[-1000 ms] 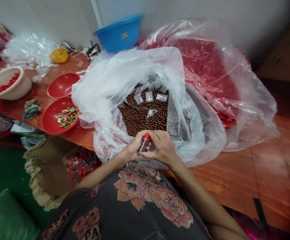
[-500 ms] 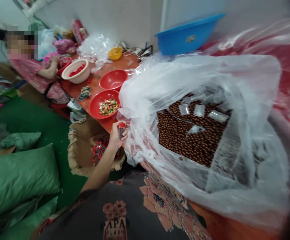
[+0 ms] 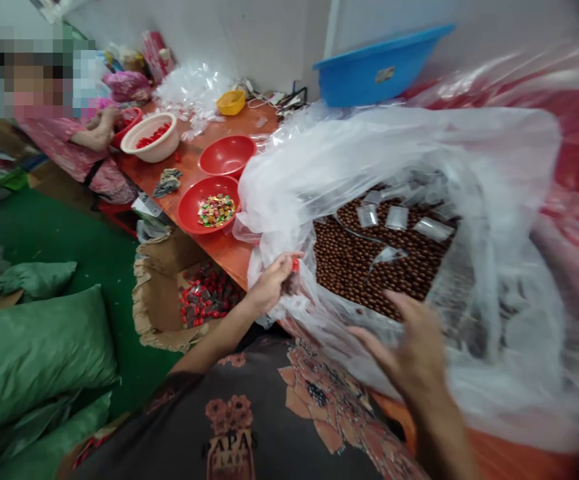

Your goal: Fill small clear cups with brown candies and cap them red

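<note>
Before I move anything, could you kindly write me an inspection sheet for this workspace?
Surface: reddish table, a large plastic bag spread open on it.
Things in use: brown balls inside the bag, clear plastic pieces on top; capped bottles in a cardboard box below the table edge.
Clutter: crumpled cloth near two red bowls, one holding small colourful pieces.
Hands: left hand holds a red-topped bottle; right hand open, blurred.
Cables: white cable beside a yellow bowl.
Surroundings: another person at the far left, green sacks on the floor, blue basin by the wall.
</note>
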The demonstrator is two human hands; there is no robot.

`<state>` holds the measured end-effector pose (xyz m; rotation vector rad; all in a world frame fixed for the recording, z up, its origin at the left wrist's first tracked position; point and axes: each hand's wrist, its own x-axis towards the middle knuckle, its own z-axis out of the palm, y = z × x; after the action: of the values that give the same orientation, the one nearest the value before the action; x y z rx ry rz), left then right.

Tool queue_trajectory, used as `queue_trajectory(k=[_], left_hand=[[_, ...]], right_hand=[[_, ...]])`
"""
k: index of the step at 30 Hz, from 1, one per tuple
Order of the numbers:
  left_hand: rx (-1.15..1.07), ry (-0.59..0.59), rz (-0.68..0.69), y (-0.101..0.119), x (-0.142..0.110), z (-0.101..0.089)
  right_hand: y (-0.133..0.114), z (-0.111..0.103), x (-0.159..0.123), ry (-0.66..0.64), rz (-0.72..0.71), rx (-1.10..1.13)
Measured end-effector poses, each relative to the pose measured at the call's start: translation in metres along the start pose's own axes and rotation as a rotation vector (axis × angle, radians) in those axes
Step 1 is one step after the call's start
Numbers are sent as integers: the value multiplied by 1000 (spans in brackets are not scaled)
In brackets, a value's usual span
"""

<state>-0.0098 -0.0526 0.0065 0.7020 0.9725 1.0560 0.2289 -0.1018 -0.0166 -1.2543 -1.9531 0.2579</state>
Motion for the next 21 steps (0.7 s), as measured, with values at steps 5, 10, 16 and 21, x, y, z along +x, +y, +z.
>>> queue_trajectory(k=[5, 10, 16, 21], left_hand=[[426, -153, 139, -24, -6, 35], [658, -230, 261, -41, -3, 37], [755, -233, 344, -42, 2, 36], [679, -224, 329, -44, 3, 36]], right_hand=[[-10, 17, 9, -195, -78, -99], [-5, 20, 8, -199, -58, -152], [-3, 23, 1, -140, -38, -98], [-7, 28, 2, -141, -14, -141]])
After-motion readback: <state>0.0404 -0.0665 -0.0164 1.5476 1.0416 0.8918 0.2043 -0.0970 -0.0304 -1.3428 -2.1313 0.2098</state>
